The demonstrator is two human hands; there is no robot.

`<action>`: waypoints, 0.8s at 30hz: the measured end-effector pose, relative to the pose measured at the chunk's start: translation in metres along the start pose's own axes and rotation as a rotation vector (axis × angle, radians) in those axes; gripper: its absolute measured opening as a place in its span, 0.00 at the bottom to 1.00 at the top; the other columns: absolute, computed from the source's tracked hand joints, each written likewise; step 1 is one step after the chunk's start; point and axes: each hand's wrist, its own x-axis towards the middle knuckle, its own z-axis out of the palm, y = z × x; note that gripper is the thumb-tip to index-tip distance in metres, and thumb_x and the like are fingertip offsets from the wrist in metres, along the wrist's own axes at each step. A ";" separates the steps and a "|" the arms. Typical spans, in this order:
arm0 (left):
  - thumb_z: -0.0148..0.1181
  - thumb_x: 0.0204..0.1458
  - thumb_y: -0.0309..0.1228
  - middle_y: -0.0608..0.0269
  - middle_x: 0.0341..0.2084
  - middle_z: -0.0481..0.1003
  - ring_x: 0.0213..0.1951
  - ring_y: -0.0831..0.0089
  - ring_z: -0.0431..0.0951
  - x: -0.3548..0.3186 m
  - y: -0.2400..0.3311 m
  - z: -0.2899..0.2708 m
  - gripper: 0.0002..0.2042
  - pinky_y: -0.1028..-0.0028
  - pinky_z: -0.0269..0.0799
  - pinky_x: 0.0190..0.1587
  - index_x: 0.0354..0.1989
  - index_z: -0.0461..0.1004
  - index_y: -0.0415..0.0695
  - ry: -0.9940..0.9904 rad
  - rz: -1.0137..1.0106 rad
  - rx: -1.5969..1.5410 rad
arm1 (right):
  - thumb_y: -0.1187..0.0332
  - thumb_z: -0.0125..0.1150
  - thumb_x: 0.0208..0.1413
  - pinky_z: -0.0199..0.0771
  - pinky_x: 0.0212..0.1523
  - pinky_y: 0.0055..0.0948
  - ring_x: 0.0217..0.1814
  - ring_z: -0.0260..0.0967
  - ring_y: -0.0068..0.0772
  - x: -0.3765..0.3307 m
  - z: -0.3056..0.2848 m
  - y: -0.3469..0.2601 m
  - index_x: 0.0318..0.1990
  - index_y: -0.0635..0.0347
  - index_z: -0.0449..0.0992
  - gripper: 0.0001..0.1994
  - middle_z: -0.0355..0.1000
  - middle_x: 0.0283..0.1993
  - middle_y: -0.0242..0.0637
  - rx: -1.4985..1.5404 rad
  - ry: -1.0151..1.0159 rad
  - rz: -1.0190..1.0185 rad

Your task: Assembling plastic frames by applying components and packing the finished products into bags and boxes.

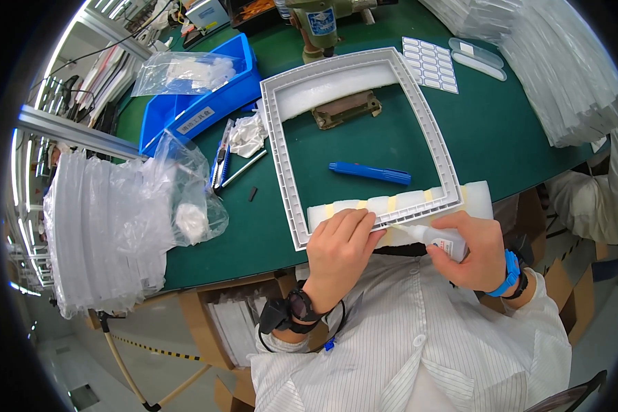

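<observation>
A large white rectangular plastic frame (429, 123) lies over the green table, its near edge resting on white foam (477, 199) with yellowish strips. My left hand (340, 250) is closed on the near edge of this frame, fingers bunched on top. In my right hand (477, 250) is a small translucent squeeze bottle (441, 240), tilted so its thin nozzle points left at the frame's near edge, close to my left fingertips. Whether the tip touches the frame I cannot tell. Inside the frame's opening lie a blue marker pen (369, 173) and a worn brownish block (347, 110).
A blue bin (185, 120) with bagged parts stands at the back left. Near it are a utility knife (221, 154) and crumpled white paper (247, 134). Bagged stacks sit left (103, 226) and right (556, 69). Behind the frame stands a green machine (316, 27); a label sheet (429, 65) lies nearby.
</observation>
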 end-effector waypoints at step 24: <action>0.60 0.46 0.24 0.62 0.35 0.70 0.37 0.66 0.75 0.036 -0.041 -0.102 0.10 0.70 0.74 0.37 0.39 0.75 0.41 -0.477 0.404 0.334 | 0.59 0.59 0.60 0.73 0.42 0.29 0.37 0.74 0.29 -0.044 -0.027 0.073 0.56 0.65 0.68 0.22 0.75 0.37 0.38 1.052 0.449 0.350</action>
